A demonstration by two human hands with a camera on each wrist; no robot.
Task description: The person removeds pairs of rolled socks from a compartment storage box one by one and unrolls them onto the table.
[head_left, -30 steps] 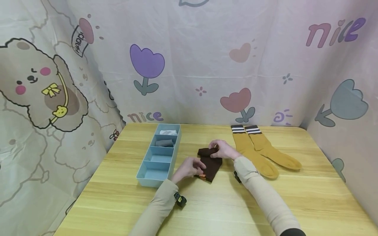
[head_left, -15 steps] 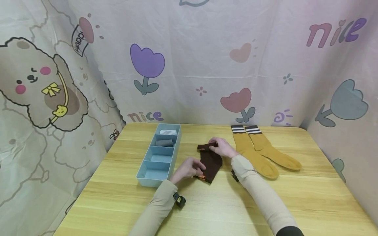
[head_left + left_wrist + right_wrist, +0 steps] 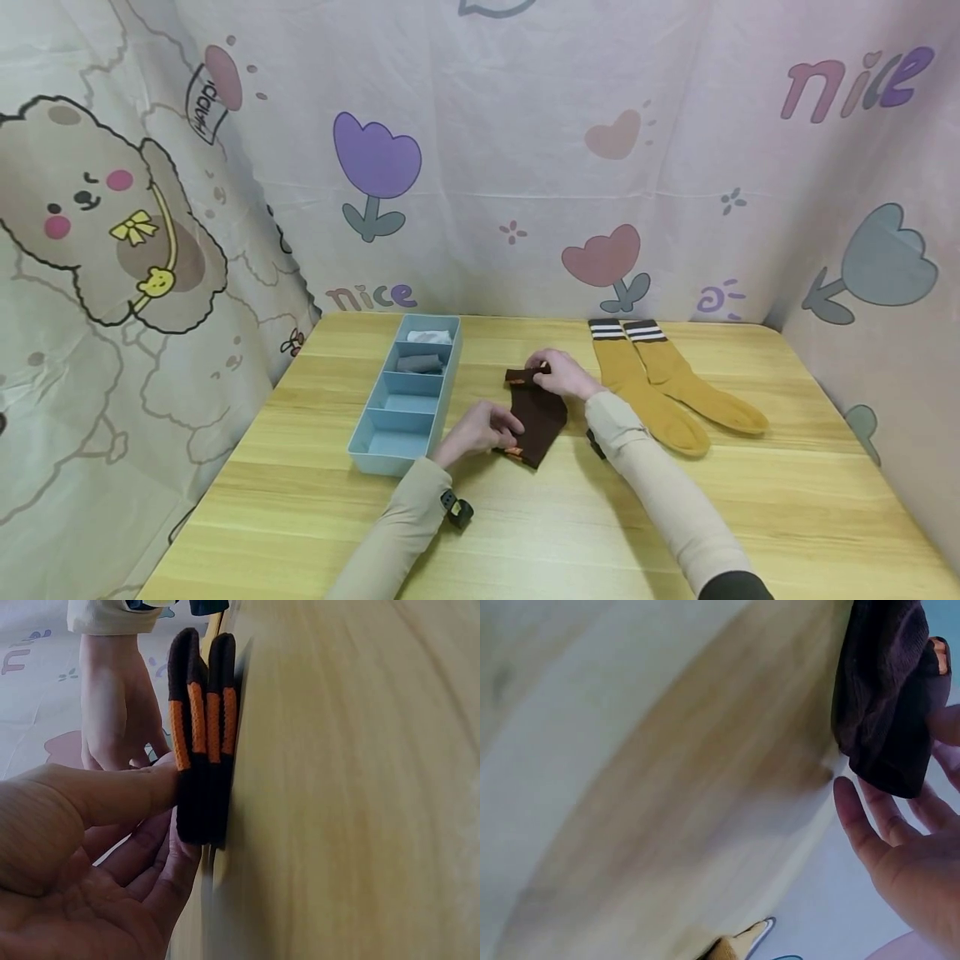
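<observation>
A dark brown pair of socks [image 3: 542,427] lies stacked on the table between both hands. Its far end is folded over, with a bit of orange showing there. My left hand [image 3: 480,429] pinches the near end by the cuffs; in the left wrist view, the thumb presses the side of the layered, orange-banded cuffs [image 3: 202,735] and fingers lie at their edge. At the far end my right hand [image 3: 564,377] pinches the folded part; the right wrist view has its thumb on the dark fold [image 3: 900,742] and the other fingers spread just below.
Left of the hands stands a light blue divided box [image 3: 444,417], with a white rolled item [image 3: 429,337] and a grey one [image 3: 420,363] in its two far compartments. Mustard socks [image 3: 648,408] with striped cuffs lie to the right. A printed curtain [image 3: 480,167] closes off the back.
The right hand has shifted slightly away with the socks' far end, which went from a thick roll to a flatter fold with orange showing. The left hand has stayed at the near end.
</observation>
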